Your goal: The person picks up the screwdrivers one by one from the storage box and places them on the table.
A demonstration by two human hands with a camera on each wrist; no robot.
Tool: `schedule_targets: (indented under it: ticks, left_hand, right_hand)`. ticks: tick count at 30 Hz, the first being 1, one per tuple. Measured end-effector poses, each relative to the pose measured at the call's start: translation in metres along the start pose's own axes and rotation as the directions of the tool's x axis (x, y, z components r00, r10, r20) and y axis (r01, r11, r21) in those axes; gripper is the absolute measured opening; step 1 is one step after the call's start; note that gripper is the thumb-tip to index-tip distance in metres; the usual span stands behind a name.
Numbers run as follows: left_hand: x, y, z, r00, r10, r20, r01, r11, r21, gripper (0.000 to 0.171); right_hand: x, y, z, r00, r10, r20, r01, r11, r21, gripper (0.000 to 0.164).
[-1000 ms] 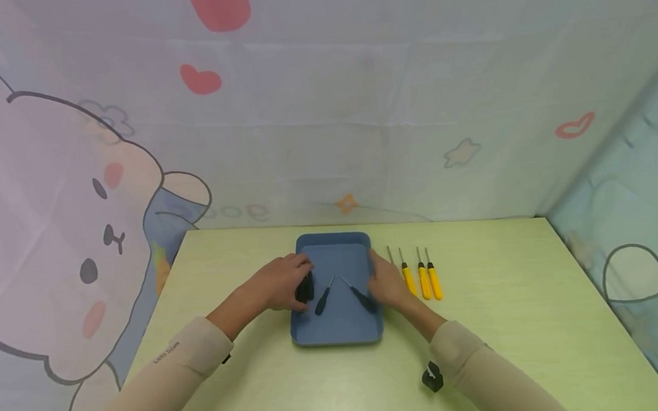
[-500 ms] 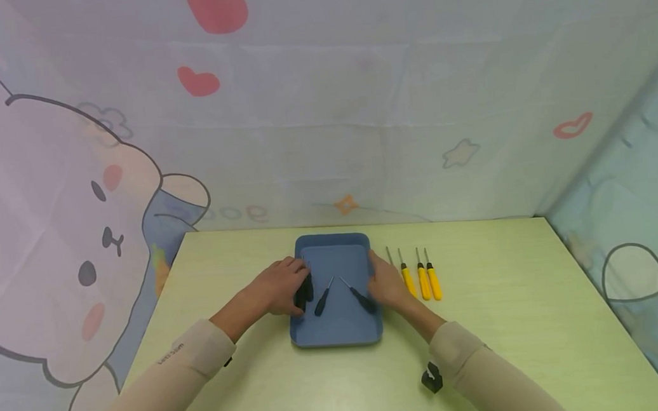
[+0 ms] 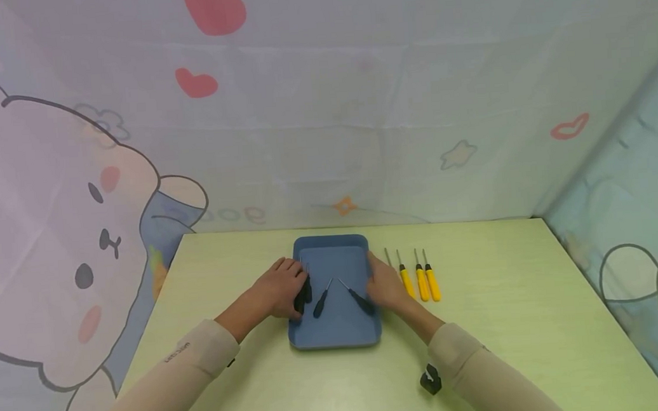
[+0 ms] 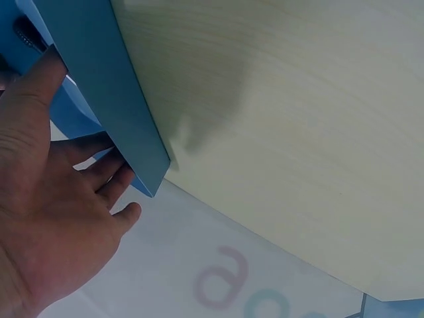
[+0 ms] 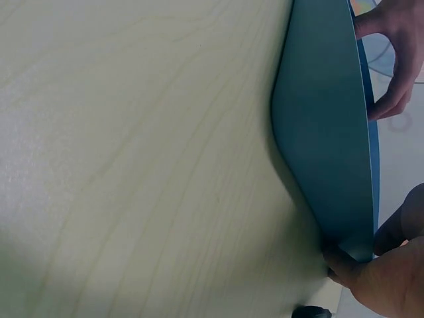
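A blue tray (image 3: 338, 333) stands on the table. Inside lie two small black screwdrivers, one in the middle (image 3: 323, 299) and one at the right (image 3: 360, 299). Near the left wall, my left hand (image 3: 277, 288) holds a black screwdriver (image 3: 299, 302) between thumb and fingertips; another black handle (image 3: 308, 291) lies just right of it. In the left wrist view the left hand (image 4: 59, 199) reaches over the tray wall (image 4: 109, 86), its fingertips partly hidden. My right hand (image 3: 388, 284) grips the tray's right wall; the right wrist view shows the right hand (image 5: 391, 275) pinching the tray rim.
Several yellow-handled screwdrivers (image 3: 422, 285) lie in a row right of the tray, shafts pointing away. A small black object (image 3: 431, 380) is beside the right sleeve. A cloth backdrop (image 3: 324, 136) hangs behind the table's far edge (image 3: 479, 222).
My left hand has shifted slightly left and toward me with the black screwdriver, opening a small distance from the neighbouring handle. My right hand keeps its grip on the tray.
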State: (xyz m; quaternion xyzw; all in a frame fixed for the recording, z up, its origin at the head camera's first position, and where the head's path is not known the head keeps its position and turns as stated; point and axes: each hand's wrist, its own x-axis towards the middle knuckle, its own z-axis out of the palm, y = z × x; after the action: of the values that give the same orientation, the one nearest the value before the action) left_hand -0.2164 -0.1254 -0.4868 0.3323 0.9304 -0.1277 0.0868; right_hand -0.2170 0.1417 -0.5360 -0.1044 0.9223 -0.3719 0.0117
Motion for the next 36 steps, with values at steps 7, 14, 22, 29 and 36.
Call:
schedule_targets:
  ticks: [7, 14, 22, 29, 36]
  left_hand:
    - [0.005, 0.002, 0.003, 0.998, -0.049, 0.039, 0.047, 0.998, 0.044, 0.101]
    - [0.010, 0.001, 0.008, 0.996, -0.070, 0.063, 0.067, 0.997, 0.039, 0.104]
    - [0.013, 0.000, 0.004, 0.997, -0.060, 0.055, 0.059, 0.998, 0.018, 0.100]
    - [0.015, -0.004, 0.007, 0.999, -0.033, 0.029, 0.033, 0.999, 0.021, 0.101]
    - [0.014, -0.006, 0.008, 1.000, 0.006, -0.001, -0.006, 1.000, 0.017, 0.100]
  right_hand:
    - [0.001, 0.000, 0.001, 1.000, -0.003, -0.006, 0.003, 1.000, -0.006, 0.067]
    - [0.001, 0.000, 0.002, 1.000, -0.007, -0.003, 0.007, 1.000, -0.024, 0.066]
    - [0.001, 0.000, 0.001, 1.000, 0.002, -0.006, -0.002, 1.000, -0.019, 0.067]
    - [0.001, 0.001, 0.002, 1.000, 0.004, -0.015, -0.004, 1.000, -0.028, 0.067]
    - [0.000, 0.000, 0.002, 1.000, 0.009, -0.008, -0.009, 1.000, -0.022, 0.067]
